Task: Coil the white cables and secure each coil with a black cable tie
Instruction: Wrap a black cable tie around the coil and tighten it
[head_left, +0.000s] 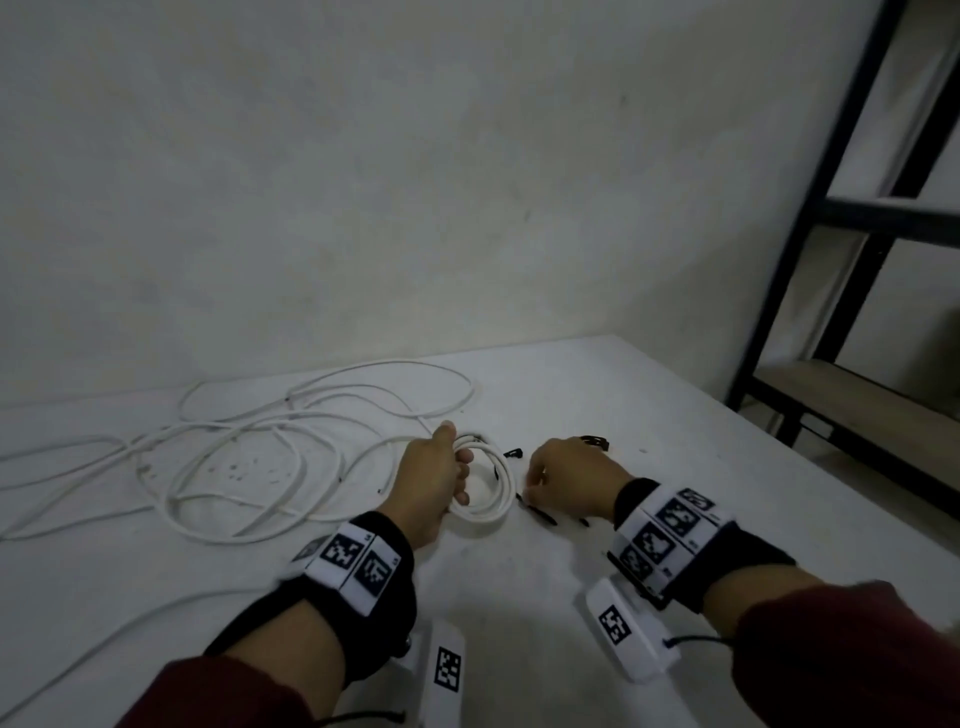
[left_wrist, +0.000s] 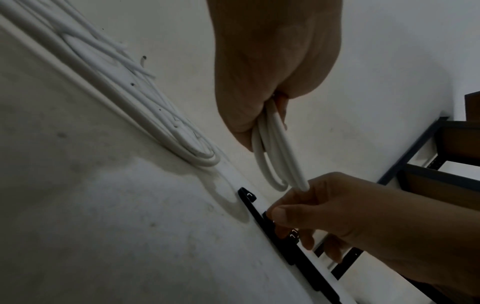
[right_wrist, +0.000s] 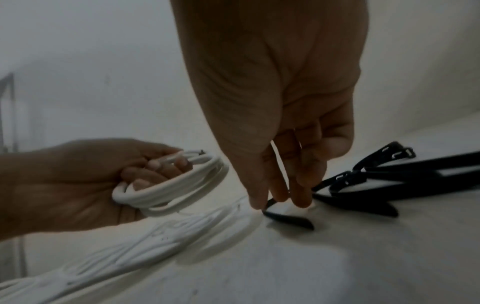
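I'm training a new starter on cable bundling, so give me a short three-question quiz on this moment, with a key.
1. True or false: the left hand grips a finished white coil.
2. What is the right hand doing? A) pinching a black cable tie off the table; B) holding scissors; C) resting flat and idle.
3. Fill in: the loose white cables not yet coiled lie on the person's ____ side of the table.

Key: 1 true. 2 A. 3 left.
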